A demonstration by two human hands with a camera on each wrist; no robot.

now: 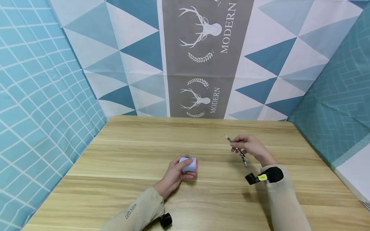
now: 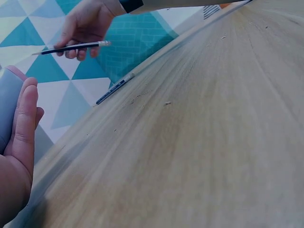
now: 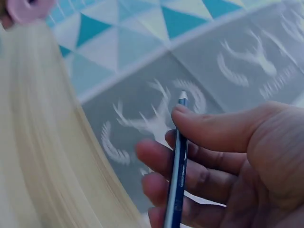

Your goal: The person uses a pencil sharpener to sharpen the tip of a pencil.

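A light blue and pink pencil sharpener [image 1: 188,164] is held in my left hand [image 1: 174,175], its pink end toward the right. In the right wrist view that pink end [image 3: 35,10] shows a dark hole at the frame's top edge. My right hand [image 1: 251,147] pinches a dark pencil [image 3: 178,175] between thumb and fingers, above the table. Its pale sharpened tip [image 3: 183,96] points away from the palm, while the left wrist view shows a light-coloured far end. Under the right hand, a second dark pencil [image 2: 114,89] lies on the table.
The wood-grain table [image 1: 138,160] carries small crumb-like bits [image 2: 167,103] near the lying pencil. Patterned cloth [image 1: 138,57] hangs behind the table and on both sides. A white box-like object [image 1: 356,173] stands at the right edge.
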